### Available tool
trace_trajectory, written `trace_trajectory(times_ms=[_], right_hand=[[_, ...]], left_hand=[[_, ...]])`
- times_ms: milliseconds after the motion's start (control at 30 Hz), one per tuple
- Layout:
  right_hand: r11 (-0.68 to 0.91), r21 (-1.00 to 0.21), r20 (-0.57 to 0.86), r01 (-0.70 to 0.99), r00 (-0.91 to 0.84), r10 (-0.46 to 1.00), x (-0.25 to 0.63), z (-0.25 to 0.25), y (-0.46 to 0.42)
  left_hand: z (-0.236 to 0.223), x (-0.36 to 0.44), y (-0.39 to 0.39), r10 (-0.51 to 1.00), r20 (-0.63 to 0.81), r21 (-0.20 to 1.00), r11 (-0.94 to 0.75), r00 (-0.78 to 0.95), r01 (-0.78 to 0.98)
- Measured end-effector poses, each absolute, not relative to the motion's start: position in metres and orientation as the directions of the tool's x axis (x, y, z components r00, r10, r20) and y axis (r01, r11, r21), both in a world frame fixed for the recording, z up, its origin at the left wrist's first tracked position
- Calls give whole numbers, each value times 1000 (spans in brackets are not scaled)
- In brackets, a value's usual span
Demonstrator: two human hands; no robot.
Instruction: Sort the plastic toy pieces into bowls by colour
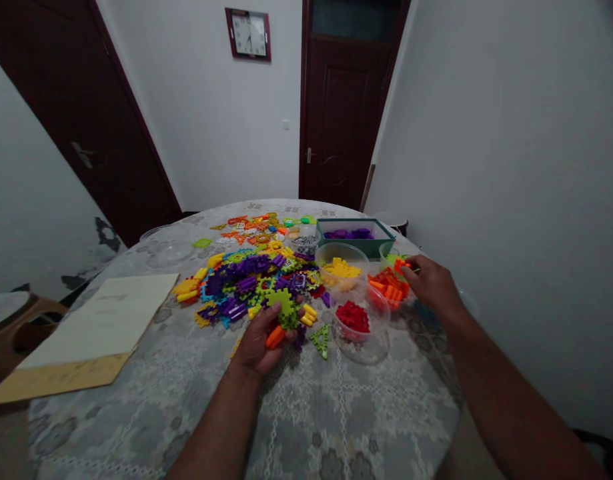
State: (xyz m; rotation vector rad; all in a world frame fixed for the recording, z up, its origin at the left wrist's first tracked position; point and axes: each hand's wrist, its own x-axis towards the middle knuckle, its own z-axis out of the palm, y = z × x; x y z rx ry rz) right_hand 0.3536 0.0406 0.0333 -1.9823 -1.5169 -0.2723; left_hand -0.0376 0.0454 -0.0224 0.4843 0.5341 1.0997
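My left hand (263, 340) is closed around green toothed plastic building pieces (282, 303) and an orange one (275, 337), in front of the mixed pile (246, 280). Over on the right, my right hand (431, 283) pinches an orange building piece (401, 265) above the bowl of orange pieces (389, 288). Beside that bowl stand a clear tub of yellow pieces (340, 268) and a clear tub of red pieces (353, 316). A green triangular piece (321, 341) lies on the tablecloth near my left hand.
A green-edged box (383, 248) with purple pieces stands at the back, next to a small tub of grey pieces (304, 243). Orange and white pieces (256, 230) lie spread at the far side. An open paper folder (101, 320) is at the left table edge.
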Motion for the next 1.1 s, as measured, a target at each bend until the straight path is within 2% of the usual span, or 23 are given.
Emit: trace_trajectory(times_ms=[167,267,400,600,733,933,1100], right_hand=[[-210,-330,524,920,364,770,370,27,46],[-190,-335,547,923,355,758,358,31,37],[33,-405,588,914,233,774,308,38,20],[416,-535,491,735,-130,861,198,41,-1],[553,-549,503,627,-281,817,148,29,-1],[505,-599,506,622,-195,840,124,7,8],[361,-749,390,556,-70,918,120,4,5]], left_hand=[[-24,-38,47,918,-177,609,386,356,-693],[-25,-38,47,919,-181,611,384,350,-692],[-25,-37,44,912,-194,608,401,361,-685],[-25,-36,41,907,-196,615,410,373,-674],[-29,-35,41,900,-138,623,404,414,-670],[-37,-33,45,904,-135,624,396,406,-674],[-34,-33,48,875,-230,488,483,426,-727]])
